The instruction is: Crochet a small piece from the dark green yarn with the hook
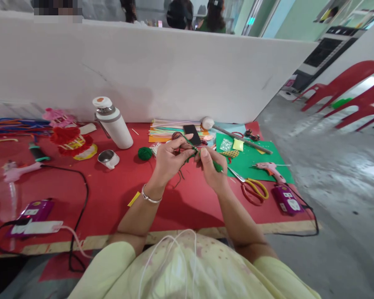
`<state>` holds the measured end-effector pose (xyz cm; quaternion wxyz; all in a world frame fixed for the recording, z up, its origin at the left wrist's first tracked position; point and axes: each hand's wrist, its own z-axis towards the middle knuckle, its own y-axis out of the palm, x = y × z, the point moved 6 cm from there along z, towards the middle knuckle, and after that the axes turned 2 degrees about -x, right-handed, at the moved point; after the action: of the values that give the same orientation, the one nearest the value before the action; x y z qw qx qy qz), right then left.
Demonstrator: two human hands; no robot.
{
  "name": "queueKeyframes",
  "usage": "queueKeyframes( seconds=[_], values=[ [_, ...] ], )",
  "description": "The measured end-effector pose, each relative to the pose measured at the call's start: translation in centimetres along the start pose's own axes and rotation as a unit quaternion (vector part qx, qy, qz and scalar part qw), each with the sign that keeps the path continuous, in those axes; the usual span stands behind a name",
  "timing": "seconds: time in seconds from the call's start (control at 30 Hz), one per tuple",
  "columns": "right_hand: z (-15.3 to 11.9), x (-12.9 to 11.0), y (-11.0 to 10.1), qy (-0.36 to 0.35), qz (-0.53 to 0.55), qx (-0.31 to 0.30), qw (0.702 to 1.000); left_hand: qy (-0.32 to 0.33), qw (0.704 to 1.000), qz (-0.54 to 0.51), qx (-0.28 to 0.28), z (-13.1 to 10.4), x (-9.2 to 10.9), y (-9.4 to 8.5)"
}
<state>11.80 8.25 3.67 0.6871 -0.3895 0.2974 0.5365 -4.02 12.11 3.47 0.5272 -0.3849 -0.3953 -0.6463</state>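
Observation:
Over the red table, both hands meet at a small piece of green crochet work [191,154]. My left hand [168,162] is closed in a pinch on the green yarn, and a strand runs over its raised index finger. A crochet hook with a green handle [218,167] lies in my closed right hand [211,168], its tip at the yarn between the hands. Loose yarn ends [181,174] hang below the work. Left of my left hand sits a ball of green yarn [145,153]. The small stitches are too fine to make out.
Scissors [254,190] and a pink glue gun [271,170] on a purple power box [287,200] lie to the right. A white flask [116,126] and metal cup [108,158] stand left. Behind lie a phone [192,135] and pipe cleaners [165,123]. A white partition [174,70] closes the back.

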Motion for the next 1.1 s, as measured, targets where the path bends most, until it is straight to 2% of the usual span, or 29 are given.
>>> queueKeyframes(
  seconds=[0.13, 0.23, 0.3, 0.37, 0.47, 0.57, 0.8, 0.97, 1.1],
  values=[
    [-0.6, -0.5, 0.5, -0.183, -0.099, 0.08, 0.975, -0.035, 0.997, -0.066, 0.019, -0.1, -0.1, 0.3],
    [-0.7, 0.6, 0.8, -0.238, -0.091, 0.111, 0.961, -0.095, 0.981, -0.169, 0.001, -0.2, -0.3, 0.8],
    [-0.3, 1.2, 0.8, -0.248, -0.077, 0.089, 0.962, -0.133, 0.967, -0.218, -0.009, -0.2, -0.3, 0.9],
    [0.2, 1.6, 0.6, -0.245, -0.065, 0.037, 0.967, -0.156, 0.959, -0.239, -0.01, -0.3, -0.2, 0.8],
    [0.9, 1.6, -0.1, -0.244, -0.052, -0.043, 0.967, -0.157, 0.959, -0.237, -0.01, -0.2, 0.1, 0.5],
    [1.4, 1.4, -0.7, -0.243, -0.055, -0.092, 0.964, -0.166, 0.958, -0.234, -0.022, 0.0, 0.1, 0.3],
    [1.7, 0.6, -0.9, -0.314, -0.091, -0.116, 0.938, -0.234, 0.936, -0.256, -0.062, -0.2, -0.7, 0.1],
    [2.0, -0.1, -1.9, -0.376, -0.129, -0.152, 0.905, -0.199, 0.953, -0.215, -0.077, -0.2, -0.3, -0.2],
    [2.1, -0.3, -2.9, -0.384, -0.175, -0.149, 0.895, -0.182, 0.959, -0.203, -0.079, -0.2, 0.1, 0.0]
  ],
)
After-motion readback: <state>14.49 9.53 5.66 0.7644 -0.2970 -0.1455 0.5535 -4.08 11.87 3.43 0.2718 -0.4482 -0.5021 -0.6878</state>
